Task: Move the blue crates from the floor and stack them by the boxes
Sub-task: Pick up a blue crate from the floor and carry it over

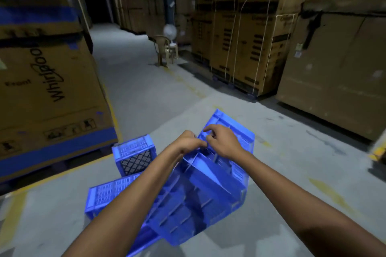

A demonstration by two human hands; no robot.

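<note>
At far left, a large cardboard box (pixel 48 81) printed with lettering, standing on the grey floor (pixel 146 81); just right of its near corner, a small blue crate (pixel 134 153) on the floor, with a flatter blue crate (pixel 110 196) nearer and partly hidden under the left forearm. In the middle, a tilted blue crate (pixel 211 175), ribbed underside up, gripped along its far edge by left hand (pixel 189 142) and right hand (pixel 224 142), fingers curled over the rim, hands almost touching. Farther right, strapped stacks of brown boxes (pixel 246 48) well apart from the crates.
</note>
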